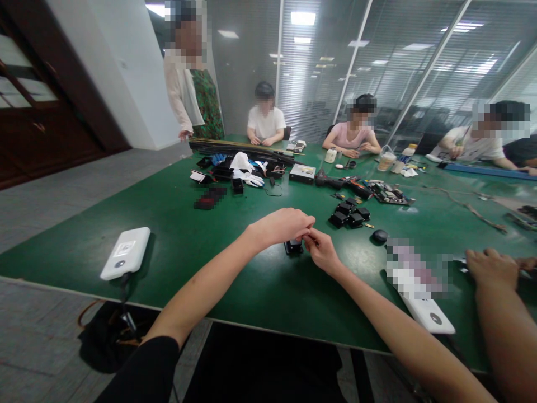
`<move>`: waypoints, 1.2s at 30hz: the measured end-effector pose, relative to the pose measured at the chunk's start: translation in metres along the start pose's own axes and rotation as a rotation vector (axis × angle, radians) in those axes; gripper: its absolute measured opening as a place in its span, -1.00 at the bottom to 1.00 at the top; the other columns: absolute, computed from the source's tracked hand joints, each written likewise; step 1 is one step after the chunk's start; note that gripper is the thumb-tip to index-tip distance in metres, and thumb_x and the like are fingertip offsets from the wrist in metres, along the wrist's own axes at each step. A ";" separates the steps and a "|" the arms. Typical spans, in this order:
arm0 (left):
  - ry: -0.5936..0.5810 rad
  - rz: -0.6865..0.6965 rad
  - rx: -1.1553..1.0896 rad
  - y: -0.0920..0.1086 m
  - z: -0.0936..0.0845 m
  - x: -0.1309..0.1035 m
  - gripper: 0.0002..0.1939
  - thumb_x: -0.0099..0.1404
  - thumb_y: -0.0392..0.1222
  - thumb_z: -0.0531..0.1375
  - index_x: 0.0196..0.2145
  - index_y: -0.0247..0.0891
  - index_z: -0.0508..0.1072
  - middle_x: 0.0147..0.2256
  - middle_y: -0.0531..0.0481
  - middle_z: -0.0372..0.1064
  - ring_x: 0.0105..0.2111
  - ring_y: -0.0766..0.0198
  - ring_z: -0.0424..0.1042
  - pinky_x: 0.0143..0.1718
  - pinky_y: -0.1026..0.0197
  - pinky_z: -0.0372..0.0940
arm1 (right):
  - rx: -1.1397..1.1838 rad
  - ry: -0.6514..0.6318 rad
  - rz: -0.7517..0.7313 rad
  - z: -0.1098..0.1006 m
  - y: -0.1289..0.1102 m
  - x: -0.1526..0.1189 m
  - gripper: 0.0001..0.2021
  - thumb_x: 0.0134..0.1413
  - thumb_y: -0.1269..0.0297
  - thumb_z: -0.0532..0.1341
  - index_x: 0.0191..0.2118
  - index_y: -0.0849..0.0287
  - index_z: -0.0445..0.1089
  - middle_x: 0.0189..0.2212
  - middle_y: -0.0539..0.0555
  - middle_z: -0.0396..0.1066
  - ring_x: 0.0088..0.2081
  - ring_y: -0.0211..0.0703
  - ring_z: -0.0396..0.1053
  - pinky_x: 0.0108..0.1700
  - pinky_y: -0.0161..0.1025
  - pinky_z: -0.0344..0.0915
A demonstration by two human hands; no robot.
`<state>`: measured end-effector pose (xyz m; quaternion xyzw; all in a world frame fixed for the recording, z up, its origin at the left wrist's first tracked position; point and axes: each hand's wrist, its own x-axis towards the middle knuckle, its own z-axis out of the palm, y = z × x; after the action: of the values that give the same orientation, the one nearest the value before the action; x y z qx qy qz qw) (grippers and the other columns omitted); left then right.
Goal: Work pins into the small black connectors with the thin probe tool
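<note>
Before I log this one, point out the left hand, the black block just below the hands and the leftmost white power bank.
Left hand (286,225): head view, back of the hand.
Black block (294,248): head view, visible upper surface.
White power bank (133,256): head view, upper face.

- Mount: single camera, worn on the person's head.
- Direction: forward and down, across the green, flat, smooth-topped table (180,235) toward the tall glass partition with pale slatted blinds (310,84).
- Range: bare left hand (290,224) and bare right hand (322,251) near, around frame centre; partition well beyond.
- Coverage: wide, taking in the grey floor (25,330) at lower left and the dark red-brown wooden cabinet (50,137) at upper left.
</note>
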<state>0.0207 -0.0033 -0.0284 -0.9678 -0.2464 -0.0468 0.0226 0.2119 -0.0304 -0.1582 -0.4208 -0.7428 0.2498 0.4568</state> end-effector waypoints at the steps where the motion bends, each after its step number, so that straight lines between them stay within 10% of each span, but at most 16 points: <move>1: 0.001 0.002 0.003 0.000 0.000 0.000 -0.80 0.49 -0.14 0.07 -0.14 -0.27 0.45 -0.21 -0.13 0.54 -0.21 0.12 0.54 -0.27 0.21 0.27 | 0.004 -0.007 -0.002 0.000 -0.001 0.000 -0.75 0.38 0.16 0.10 -0.25 0.15 0.45 -0.53 -0.03 0.28 -0.50 -0.23 0.21 -0.41 -0.27 0.19; 36: 0.038 0.003 -0.015 0.002 -0.001 -0.001 -0.81 0.48 -0.13 0.10 -0.15 -0.29 0.45 -0.24 -0.14 0.54 -0.23 0.11 0.55 -0.30 0.20 0.27 | 0.030 0.098 0.060 0.004 0.007 0.002 -0.78 0.23 0.10 0.25 -0.33 0.14 0.45 -0.51 -0.01 0.35 -0.51 -0.22 0.25 -0.47 -0.27 0.23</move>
<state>0.0208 -0.0055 -0.0278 -0.9672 -0.2442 -0.0669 0.0203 0.2105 -0.0248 -0.1649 -0.4478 -0.7029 0.2536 0.4910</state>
